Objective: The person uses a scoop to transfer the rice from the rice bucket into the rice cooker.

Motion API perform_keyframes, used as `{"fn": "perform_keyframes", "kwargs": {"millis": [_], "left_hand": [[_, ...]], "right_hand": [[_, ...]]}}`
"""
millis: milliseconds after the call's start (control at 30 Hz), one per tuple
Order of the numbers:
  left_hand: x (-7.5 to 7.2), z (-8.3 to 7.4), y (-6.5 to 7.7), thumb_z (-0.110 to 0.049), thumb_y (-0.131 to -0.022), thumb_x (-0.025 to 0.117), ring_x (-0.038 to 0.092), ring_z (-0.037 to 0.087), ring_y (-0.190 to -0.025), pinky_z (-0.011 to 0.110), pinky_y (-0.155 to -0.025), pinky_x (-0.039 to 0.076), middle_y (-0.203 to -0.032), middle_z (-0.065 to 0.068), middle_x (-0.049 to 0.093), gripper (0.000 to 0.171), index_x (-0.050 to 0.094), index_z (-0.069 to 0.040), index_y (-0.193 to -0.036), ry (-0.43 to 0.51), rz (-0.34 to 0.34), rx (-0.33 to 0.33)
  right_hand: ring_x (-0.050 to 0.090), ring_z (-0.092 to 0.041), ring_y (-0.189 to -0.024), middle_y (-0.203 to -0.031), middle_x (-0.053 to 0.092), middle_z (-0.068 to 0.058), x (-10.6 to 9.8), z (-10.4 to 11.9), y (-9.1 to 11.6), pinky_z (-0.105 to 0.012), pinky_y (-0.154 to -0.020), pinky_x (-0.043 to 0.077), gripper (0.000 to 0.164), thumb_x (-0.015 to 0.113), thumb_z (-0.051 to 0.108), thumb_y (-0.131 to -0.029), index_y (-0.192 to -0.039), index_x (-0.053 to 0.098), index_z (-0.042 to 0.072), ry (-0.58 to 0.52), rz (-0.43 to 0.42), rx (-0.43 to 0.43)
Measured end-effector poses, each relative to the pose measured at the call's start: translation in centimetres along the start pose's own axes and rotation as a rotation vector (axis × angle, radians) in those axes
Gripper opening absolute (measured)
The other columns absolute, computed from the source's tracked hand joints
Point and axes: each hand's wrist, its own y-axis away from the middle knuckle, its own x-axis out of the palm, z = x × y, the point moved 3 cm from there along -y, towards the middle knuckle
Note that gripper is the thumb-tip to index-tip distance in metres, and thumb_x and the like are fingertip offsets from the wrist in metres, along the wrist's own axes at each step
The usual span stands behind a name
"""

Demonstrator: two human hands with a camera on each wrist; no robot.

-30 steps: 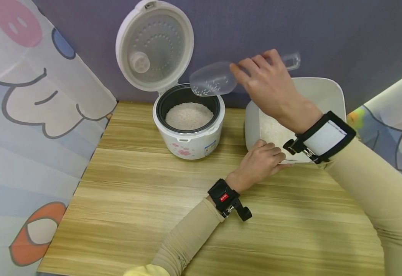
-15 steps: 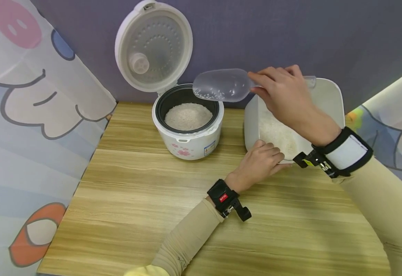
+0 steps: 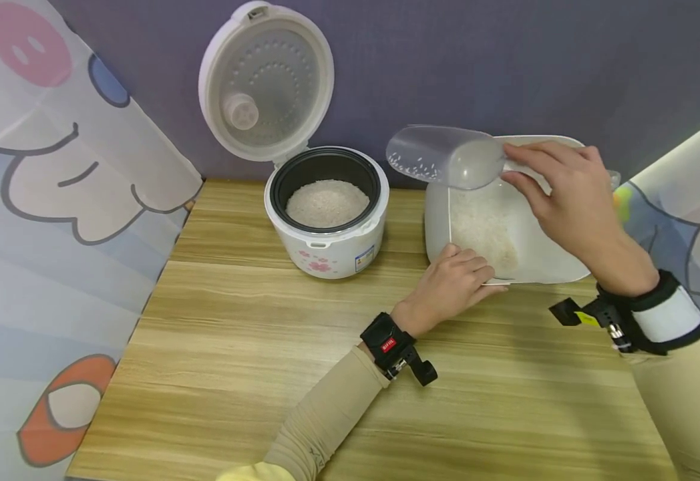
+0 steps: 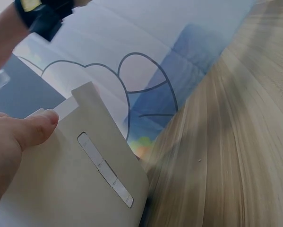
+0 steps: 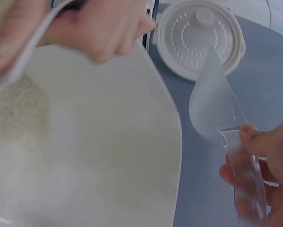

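Observation:
My right hand (image 3: 572,200) holds a clear plastic scoop (image 3: 446,159) by its handle, above the back of a white rice bin (image 3: 438,217). A few rice grains cling inside the scoop's bowl, near its tip. In the right wrist view, thumb and fingers wrap the scoop's handle (image 5: 245,175). My left hand (image 3: 453,284) grips the bin's near left rim; in the left wrist view its thumb (image 4: 35,130) lies over the outer wall. Rice (image 3: 482,230) lies in the bin's left part. To the left stands a white rice cooker (image 3: 332,257) with more rice (image 3: 328,202) in its dark pot.
The cooker's lid (image 3: 268,83) stands raised against the dark back wall (image 3: 446,60). Cartoon-printed cloth (image 3: 55,254) hangs at both sides. Everything stands on a wood-grain table (image 3: 254,321). A measuring window strip (image 4: 105,169) runs along the bin's outer wall.
My right hand has moved right and down with the scoop, from over the cooker's pot to over the bin. My left hand has stayed on the bin's rim.

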Motion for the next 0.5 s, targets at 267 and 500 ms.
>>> {"fn": "perform_keyframes", "kwargs": {"millis": [267, 500], "left_hand": [[0.0, -0.1, 0.1, -0.054, -0.1, 0.06, 0.06, 0.002, -0.085, 0.025, -0.082, 0.037, -0.085, -0.02, 0.067, 0.031, 0.071, -0.029, -0.088, 0.001, 0.001, 0.003], [-0.1, 0.0, 0.1, -0.054, -0.101, 0.06, 0.06, 0.002, -0.083, 0.025, -0.083, 0.037, -0.082, -0.02, 0.066, 0.03, 0.07, -0.029, -0.086, -0.002, -0.011, 0.003]], "right_hand": [[0.065, -0.021, -0.097, -0.114, 0.073, -0.023, -1.6, -2.9, 4.7, -0.026, -0.083, 0.027, 0.036, 0.078, 0.003, -0.089, -0.124, 0.073, 0.0, 0.021, -0.067, 0.171], [0.053, 0.017, -0.11, -0.111, 0.072, -0.028, -2.5, -5.1, 7.2, -0.028, -0.086, 0.028, 0.053, 0.061, 0.044, -0.102, -0.123, 0.072, -0.003, 0.054, -0.049, 0.213]]}}
